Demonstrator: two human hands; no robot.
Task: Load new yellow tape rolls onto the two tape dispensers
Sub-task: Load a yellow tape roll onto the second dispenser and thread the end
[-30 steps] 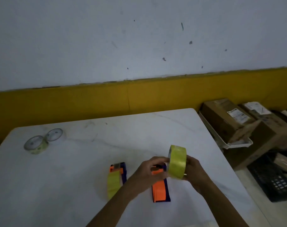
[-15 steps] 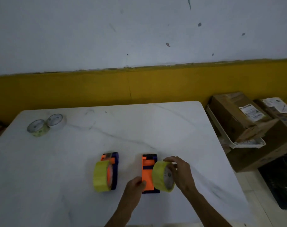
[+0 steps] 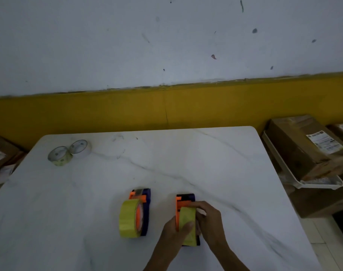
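Observation:
Two orange-and-purple tape dispensers lie side by side on the white marble table (image 3: 186, 163). The left dispenser (image 3: 145, 200) carries a yellow tape roll (image 3: 127, 220) on its wheel. On the right dispenser (image 3: 184, 200) sits a second yellow tape roll (image 3: 188, 218), held from both sides. My left hand (image 3: 174, 229) has its thumb across the roll's near face and grips the dispenser's left side. My right hand (image 3: 209, 218) wraps the roll's right side, hiding the dispenser's body there.
Two nearly used-up tape cores (image 3: 68, 152) lie at the table's far left corner. Cardboard boxes (image 3: 303, 147) on a white tray (image 3: 315, 184) stand right of the table. More boxes (image 3: 0, 155) sit at the left edge. A yellow-and-white wall runs behind.
The second yellow roll came down from in front of me onto the right dispenser. My left hand moved from the dispenser's near end up against the roll.

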